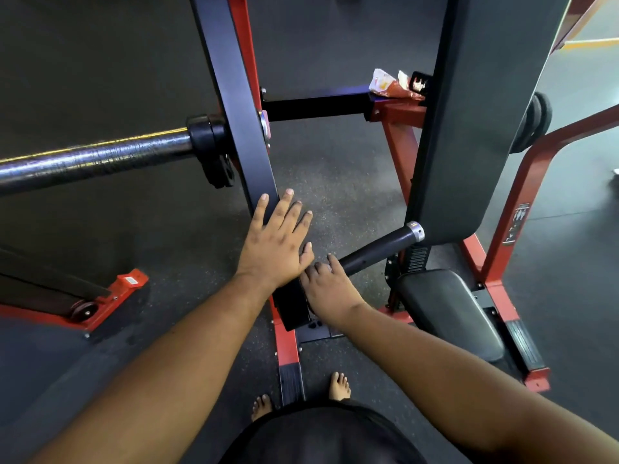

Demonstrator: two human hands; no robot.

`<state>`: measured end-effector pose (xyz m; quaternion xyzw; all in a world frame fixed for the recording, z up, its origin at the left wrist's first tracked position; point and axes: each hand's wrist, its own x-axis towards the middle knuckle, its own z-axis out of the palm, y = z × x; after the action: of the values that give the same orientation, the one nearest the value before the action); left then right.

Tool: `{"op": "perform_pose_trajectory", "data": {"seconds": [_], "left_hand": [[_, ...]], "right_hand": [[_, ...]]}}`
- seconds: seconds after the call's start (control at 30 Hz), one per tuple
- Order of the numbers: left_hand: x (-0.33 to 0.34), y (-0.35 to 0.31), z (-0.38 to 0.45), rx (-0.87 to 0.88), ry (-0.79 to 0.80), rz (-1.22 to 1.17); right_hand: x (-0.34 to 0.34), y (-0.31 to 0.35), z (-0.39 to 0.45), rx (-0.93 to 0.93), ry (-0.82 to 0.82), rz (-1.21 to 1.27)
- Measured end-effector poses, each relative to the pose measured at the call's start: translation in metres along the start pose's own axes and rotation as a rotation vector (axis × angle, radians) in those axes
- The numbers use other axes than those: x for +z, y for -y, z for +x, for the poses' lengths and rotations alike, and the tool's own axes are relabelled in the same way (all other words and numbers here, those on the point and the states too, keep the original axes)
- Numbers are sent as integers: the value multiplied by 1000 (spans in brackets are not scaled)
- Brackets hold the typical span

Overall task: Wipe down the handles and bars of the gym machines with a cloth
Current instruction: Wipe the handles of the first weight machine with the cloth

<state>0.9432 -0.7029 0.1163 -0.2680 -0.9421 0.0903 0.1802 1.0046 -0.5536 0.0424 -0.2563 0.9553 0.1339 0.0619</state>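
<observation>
Two hands: left hand (274, 242) flat on black steel arm (234, 95), right hand (330, 289) gripping round handle (375, 252)

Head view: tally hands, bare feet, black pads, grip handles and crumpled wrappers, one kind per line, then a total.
Hands: 2, left hand and right hand
Bare feet: 2
Black pads: 2
Grip handles: 1
Crumpled wrappers: 1
Total: 8

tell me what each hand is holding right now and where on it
The right hand has its fingers curled round the near end of the black handle. The left hand holds nothing; it lies flat on the black upright bar.
</observation>
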Motion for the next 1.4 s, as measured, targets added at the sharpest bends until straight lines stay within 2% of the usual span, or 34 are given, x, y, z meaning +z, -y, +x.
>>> {"op": "perform_pose_trajectory", "data": {"seconds": [0.07, 0.17, 0.27, 0.37, 0.53, 0.6, 0.8, 0.9, 1.03, 1.13, 1.2, 1.27, 1.4], "left_hand": [[0, 0, 0, 0, 11, 6], [1, 0, -2, -1, 7, 8], [3, 1, -4, 5, -21, 2], [3, 0, -2, 7, -26, 1], [4, 0, 0, 2, -43, -11], [2, 1, -1, 2, -20, -6], [0, 1, -1, -1, 39, 11], [1, 1, -1, 1, 30, -4], [-1, 2, 0, 5, 18, -26], [-2, 2, 0, 15, 36, -16], [-3, 2, 1, 21, 48, -11], [-2, 3, 1, 19, 52, -18], [-2, 4, 1, 21, 44, -44]], "right_hand": [[-9, -8, 10, -41, 54, 4], [-4, -27, -11, -108, -36, -14], [12, -67, -45, -8, -158, 21], [14, -91, -50, 86, -191, 52], [13, -68, -44, 70, -55, 80], [12, -80, -50, 40, -29, 23], [2, -158, -65, 424, 15, -2], [0, -125, -53, 350, 16, 3], [16, -51, -36, 157, -95, 44], [18, -65, -44, 93, -167, 37], [17, -99, -56, 174, -184, 16], [18, -127, -66, 374, -191, 15], [25, -107, -63, 524, -287, 170]]}}
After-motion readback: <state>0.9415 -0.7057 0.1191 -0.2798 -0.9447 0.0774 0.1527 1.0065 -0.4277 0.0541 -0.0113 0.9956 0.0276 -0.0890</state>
